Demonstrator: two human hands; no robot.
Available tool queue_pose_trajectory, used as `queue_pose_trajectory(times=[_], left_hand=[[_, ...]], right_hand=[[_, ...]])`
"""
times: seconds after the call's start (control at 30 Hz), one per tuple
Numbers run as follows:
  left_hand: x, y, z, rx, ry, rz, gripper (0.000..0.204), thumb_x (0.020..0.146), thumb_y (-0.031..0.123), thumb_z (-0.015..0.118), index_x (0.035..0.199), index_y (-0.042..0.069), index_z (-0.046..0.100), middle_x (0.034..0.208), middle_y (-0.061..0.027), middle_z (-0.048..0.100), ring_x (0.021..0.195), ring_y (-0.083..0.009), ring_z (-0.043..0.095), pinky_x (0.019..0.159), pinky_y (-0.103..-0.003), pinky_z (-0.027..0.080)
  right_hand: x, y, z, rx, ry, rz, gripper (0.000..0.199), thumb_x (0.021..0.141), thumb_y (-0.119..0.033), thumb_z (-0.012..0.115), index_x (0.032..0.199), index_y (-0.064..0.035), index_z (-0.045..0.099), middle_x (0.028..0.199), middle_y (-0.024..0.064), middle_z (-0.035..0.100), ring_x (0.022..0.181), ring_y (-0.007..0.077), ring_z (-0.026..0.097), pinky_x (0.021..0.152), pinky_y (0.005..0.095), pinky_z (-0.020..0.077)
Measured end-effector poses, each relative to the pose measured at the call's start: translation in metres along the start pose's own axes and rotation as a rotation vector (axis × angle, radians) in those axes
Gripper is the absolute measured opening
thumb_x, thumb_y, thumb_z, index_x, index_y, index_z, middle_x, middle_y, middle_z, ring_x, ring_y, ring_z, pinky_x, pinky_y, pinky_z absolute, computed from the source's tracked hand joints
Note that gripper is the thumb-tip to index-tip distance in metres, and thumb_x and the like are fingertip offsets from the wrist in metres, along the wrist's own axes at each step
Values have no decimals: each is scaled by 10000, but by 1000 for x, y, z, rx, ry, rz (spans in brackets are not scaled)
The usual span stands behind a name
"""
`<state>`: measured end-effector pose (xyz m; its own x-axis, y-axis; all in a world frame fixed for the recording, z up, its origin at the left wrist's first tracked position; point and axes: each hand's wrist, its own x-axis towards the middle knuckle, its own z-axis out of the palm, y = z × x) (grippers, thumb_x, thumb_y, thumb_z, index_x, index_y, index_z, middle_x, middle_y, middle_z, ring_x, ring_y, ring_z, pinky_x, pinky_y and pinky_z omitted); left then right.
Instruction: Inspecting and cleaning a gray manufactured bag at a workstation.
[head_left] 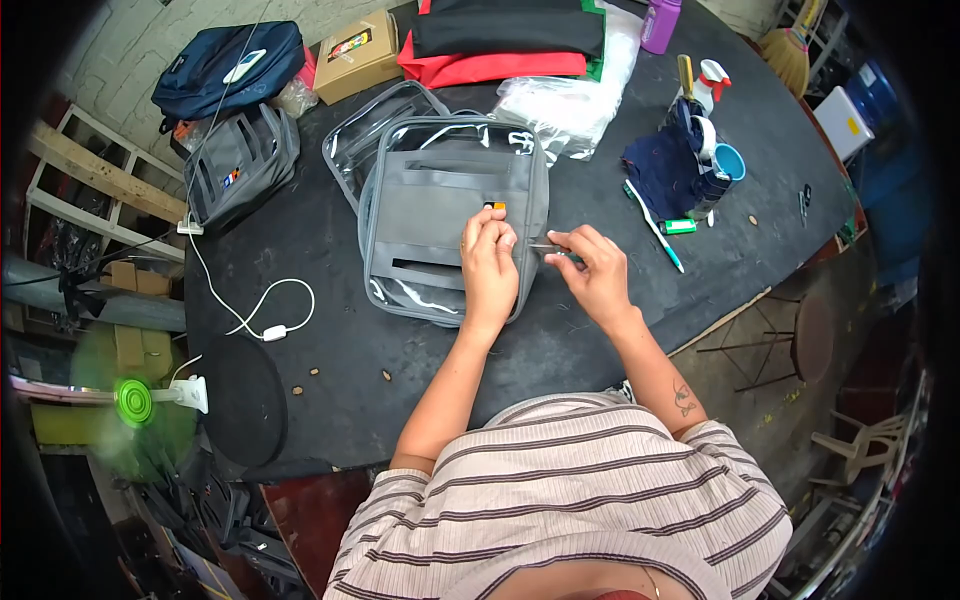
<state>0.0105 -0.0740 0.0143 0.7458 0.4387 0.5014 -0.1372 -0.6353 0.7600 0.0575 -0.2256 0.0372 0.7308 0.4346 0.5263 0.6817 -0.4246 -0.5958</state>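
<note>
A grey bag with clear plastic sides lies flat in the middle of the black table. My left hand rests on the bag's right part, its fingertips pinched together near a small orange tag. My right hand is just off the bag's right edge, pinching a thin metal tool that points toward my left fingers. What the left fingers pinch is too small to make out.
A second clear-and-grey bag lies behind the first; another grey bag and a blue backpack sit far left. Folded red and black fabric, clear plastic bags, dark blue cloth, a teal cup, a white cable.
</note>
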Motion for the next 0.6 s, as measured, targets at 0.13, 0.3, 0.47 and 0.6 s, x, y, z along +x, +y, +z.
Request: queue_pose_trajectory(times=[0.13,0.3,0.47,0.6], left_hand=[[-2,10,-6,-163,14,13,145,783,18,615,927,3,610,1122,-155,580,1163,-324,516,952,-386,413],[-8,4,4,61,58,177,89,751,58,657,830,21,640,1103,-108,579,1122,-318,523,952,-425,379],[-2,7,6,46,32,7,37,814,5,588,778,-3,592,1065,-116,601,1139,-289,505,931,-376,393],[-1,-2,11,-238,33,-177,53,836,4,572,789,4,597,1093,-96,609,1173,-251,476,976,-363,359]], right_hand=[[-1,3,-3,-36,4,-11,225,702,-97,746,914,-55,684,754,58,605,588,210,573,539,300,461],[-4,4,0,-31,53,61,204,698,-121,743,886,-78,676,742,24,605,555,199,549,586,324,426],[2,0,4,-43,49,13,207,698,-118,743,889,-76,676,746,28,609,559,208,556,589,329,432],[5,0,6,-21,22,31,215,692,-115,747,891,-75,676,745,25,616,570,206,568,596,327,436]])
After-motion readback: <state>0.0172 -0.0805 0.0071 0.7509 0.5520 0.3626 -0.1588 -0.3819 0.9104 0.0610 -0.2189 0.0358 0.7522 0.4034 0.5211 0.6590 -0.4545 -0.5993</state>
